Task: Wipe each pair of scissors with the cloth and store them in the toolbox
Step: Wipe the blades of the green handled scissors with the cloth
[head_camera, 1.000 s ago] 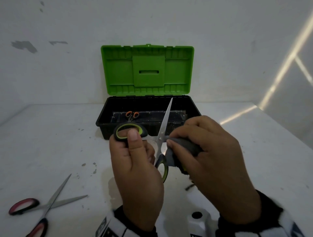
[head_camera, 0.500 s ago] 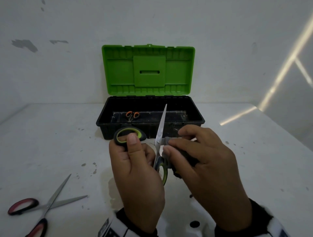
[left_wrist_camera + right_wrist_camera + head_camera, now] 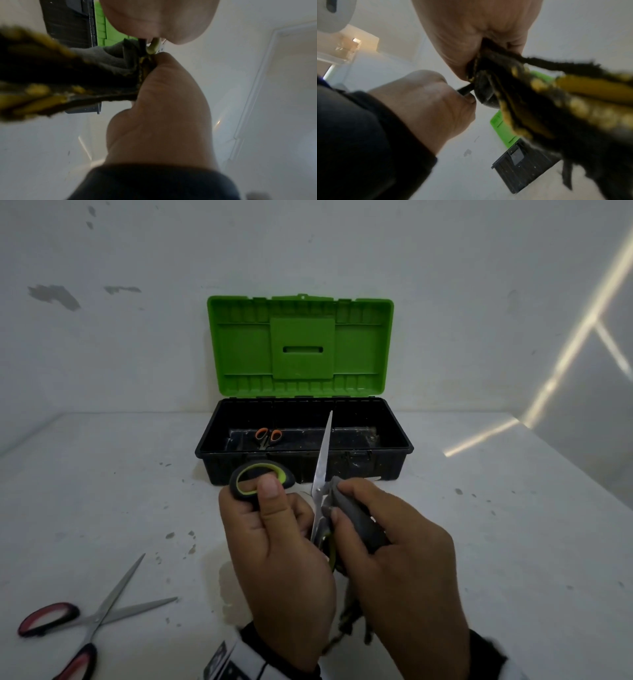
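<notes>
My right hand has slid the cloth down the blade. Red scissors lie at the desk's near-left corner; my left hand grips the green scissors; orange scissors sit in the open toolbox.

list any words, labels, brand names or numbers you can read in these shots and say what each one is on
None can be read.
The white band at the left wrist carries dark marks, too blurred and cut off to read.
The toolbox, its green lid and all three pairs of scissors show no lettering.
</notes>
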`<state>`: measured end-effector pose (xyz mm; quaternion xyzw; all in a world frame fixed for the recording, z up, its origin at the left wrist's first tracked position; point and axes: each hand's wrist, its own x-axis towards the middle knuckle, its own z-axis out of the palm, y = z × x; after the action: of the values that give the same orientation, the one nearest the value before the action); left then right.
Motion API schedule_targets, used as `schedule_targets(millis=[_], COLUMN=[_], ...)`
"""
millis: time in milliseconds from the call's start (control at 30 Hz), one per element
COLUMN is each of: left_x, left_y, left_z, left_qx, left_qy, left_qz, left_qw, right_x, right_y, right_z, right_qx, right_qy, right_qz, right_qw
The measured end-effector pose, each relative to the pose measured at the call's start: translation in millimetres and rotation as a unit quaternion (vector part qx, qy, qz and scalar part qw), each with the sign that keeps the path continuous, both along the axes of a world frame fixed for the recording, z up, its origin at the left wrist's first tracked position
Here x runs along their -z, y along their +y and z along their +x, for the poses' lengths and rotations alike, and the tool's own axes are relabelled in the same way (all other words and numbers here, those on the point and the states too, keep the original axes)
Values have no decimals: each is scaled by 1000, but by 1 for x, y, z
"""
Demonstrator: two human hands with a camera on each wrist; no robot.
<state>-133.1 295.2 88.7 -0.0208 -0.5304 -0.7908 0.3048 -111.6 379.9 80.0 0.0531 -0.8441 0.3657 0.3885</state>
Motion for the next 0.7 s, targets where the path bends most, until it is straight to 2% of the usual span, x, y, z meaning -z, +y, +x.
schedule_targets(millis=[133,267,433,700], left_x=[0,-1,-1,0], left_y=[-2,-5,-5,-8], left_z=[-1,-1,0,0], left_qx=[-14,-11,-3,25], left_qy=[6,8,7,-21], left_qz=[-14,-12,-13,16], left_qw=[1000,1000,1000,999], right_x=[2,-6,-11,-11], right_y=[-1,5,17,5], right_z=[-4,-2,-3,-2], right_qx=[14,-5,11,-4], right_qy=[56,49,34,37], right_qz=[92,137,94,100], right_qw=[994,989,995,994])
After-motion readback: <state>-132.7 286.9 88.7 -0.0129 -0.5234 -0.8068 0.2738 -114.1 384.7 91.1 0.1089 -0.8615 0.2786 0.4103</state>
